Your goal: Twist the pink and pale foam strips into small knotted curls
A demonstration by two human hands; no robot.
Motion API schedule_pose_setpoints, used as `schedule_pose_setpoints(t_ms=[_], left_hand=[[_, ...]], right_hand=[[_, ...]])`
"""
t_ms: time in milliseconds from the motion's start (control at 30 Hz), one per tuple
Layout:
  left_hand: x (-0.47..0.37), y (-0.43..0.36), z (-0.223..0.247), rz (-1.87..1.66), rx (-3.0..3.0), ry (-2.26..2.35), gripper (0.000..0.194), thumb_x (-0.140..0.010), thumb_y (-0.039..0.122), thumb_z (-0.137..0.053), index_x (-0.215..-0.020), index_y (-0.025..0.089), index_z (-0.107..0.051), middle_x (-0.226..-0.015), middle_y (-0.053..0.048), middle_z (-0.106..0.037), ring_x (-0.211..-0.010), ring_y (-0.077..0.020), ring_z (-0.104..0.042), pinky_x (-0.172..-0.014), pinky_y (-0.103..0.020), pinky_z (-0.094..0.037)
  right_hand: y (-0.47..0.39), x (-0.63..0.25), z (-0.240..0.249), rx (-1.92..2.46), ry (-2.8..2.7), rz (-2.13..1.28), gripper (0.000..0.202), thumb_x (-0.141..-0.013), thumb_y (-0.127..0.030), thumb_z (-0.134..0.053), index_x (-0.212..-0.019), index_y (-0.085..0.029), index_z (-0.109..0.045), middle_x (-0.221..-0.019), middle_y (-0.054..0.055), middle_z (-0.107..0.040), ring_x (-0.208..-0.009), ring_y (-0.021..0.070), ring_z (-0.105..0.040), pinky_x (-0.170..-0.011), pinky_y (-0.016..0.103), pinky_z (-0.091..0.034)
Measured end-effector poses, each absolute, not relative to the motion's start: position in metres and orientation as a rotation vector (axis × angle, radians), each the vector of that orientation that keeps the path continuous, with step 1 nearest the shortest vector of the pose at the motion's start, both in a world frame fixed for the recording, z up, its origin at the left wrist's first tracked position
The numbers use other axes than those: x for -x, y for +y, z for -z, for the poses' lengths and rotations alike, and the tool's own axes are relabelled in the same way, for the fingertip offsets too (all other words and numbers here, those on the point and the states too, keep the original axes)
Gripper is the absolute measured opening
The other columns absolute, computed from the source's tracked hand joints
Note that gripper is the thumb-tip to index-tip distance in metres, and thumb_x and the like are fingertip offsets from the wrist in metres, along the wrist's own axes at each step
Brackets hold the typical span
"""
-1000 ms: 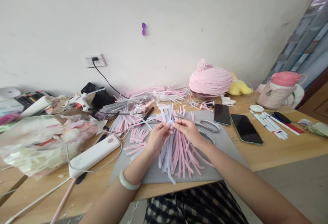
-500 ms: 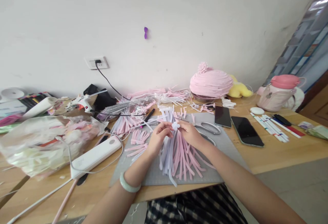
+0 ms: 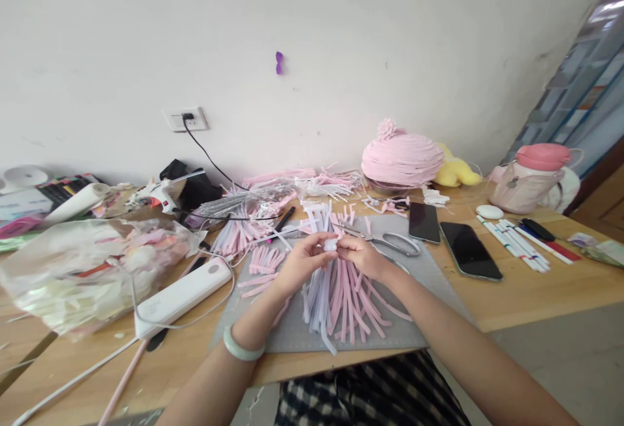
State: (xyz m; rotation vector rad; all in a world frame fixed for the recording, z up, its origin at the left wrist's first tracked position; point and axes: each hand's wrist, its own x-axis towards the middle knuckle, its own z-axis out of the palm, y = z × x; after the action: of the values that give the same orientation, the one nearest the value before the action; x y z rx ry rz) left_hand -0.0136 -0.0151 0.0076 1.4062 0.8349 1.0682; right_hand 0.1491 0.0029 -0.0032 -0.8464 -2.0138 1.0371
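Between my fingertips is a small pale white-lilac fuzzy flower (image 3: 330,244), pinched from both sides. My left hand (image 3: 307,258) grips its left side with thumb and forefinger. My right hand (image 3: 361,257) closes on its right side, with part of the flower hidden by the fingers. Below the hands, pale lilac fuzzy stems (image 3: 319,309) and pink fuzzy stems (image 3: 348,306) fan out over a grey cutting mat (image 3: 429,309). Scissors (image 3: 397,244) lie just beyond my right hand. Short pink pieces (image 3: 266,260) rest left of my left hand.
Two phones (image 3: 470,250) and several white markers (image 3: 511,244) lie on the right, before a pink-lidded jug (image 3: 529,175). A pink yarn-like dome (image 3: 402,158) stands at the back. Leftward are a white power strip (image 3: 182,297), a plastic bag (image 3: 97,276) and a glue gun (image 3: 163,197).
Both hands have shifted slightly, and the flower has turned between the fingertips, its petals now less visible. My left thumb has come up against it.
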Motion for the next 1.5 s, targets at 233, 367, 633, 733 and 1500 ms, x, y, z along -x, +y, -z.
schedule_pose_setpoints(t_ms=[233,367,633,733,1500], left_hand=[[0.011,-0.017,-0.007,-1.119,-1.372,0.828,0.021,-0.066,0.026,-0.066,-0.081,0.015,-0.057,-0.06,0.004,-0.053,-0.049,-0.0054,-0.046,-0.051,-0.019,-0.037],[0.009,-0.016,-0.005,-1.164,-1.19,0.781,0.021,-0.065,0.027,-0.066,-0.081,0.015,-0.058,-0.056,0.005,-0.052,-0.047,-0.0047,-0.044,-0.048,-0.018,-0.033],[0.011,-0.016,-0.01,-1.271,-0.898,0.769,0.022,-0.069,0.028,-0.058,-0.087,0.015,-0.059,-0.059,0.003,-0.052,-0.048,-0.0064,-0.047,-0.05,-0.02,-0.036],[0.01,-0.017,-0.009,-1.287,-0.953,0.813,0.021,-0.065,0.02,-0.059,-0.085,0.016,-0.059,-0.07,0.002,-0.056,-0.05,-0.0057,-0.048,-0.052,-0.02,-0.035],[0.014,-0.015,-0.005,-1.229,-0.927,0.58,0.024,-0.06,0.021,-0.07,-0.081,0.016,-0.06,-0.068,0.002,-0.058,-0.057,-0.0078,-0.051,-0.057,-0.021,-0.04]], right_hand=[[-0.001,-0.147,-0.001,0.729,-1.975,-1.219,0.024,-0.079,-0.029,-0.044,-0.069,-0.014,-0.06,-0.065,0.002,-0.054,-0.061,0.0128,-0.044,-0.063,0.026,-0.032],[-0.003,-0.145,0.0,0.824,-1.911,-1.24,0.029,-0.079,-0.036,-0.044,-0.065,-0.014,-0.056,-0.054,-0.003,-0.043,-0.051,0.0097,-0.035,-0.054,0.024,-0.027],[-0.003,-0.142,0.0,0.979,-1.734,-1.241,0.035,-0.077,-0.044,-0.048,-0.066,-0.013,-0.058,-0.048,-0.005,-0.037,-0.05,0.0089,-0.036,-0.052,0.023,-0.028],[-0.004,-0.14,-0.001,1.012,-1.571,-1.344,0.035,-0.075,-0.045,-0.049,-0.068,-0.013,-0.059,-0.047,-0.005,-0.037,-0.047,0.0081,-0.035,-0.052,0.023,-0.028],[-0.011,-0.138,-0.005,0.794,-1.225,-2.026,0.026,-0.071,-0.037,-0.062,-0.071,-0.012,-0.061,-0.06,0.001,-0.057,-0.048,0.0066,-0.048,-0.047,0.02,-0.033]])
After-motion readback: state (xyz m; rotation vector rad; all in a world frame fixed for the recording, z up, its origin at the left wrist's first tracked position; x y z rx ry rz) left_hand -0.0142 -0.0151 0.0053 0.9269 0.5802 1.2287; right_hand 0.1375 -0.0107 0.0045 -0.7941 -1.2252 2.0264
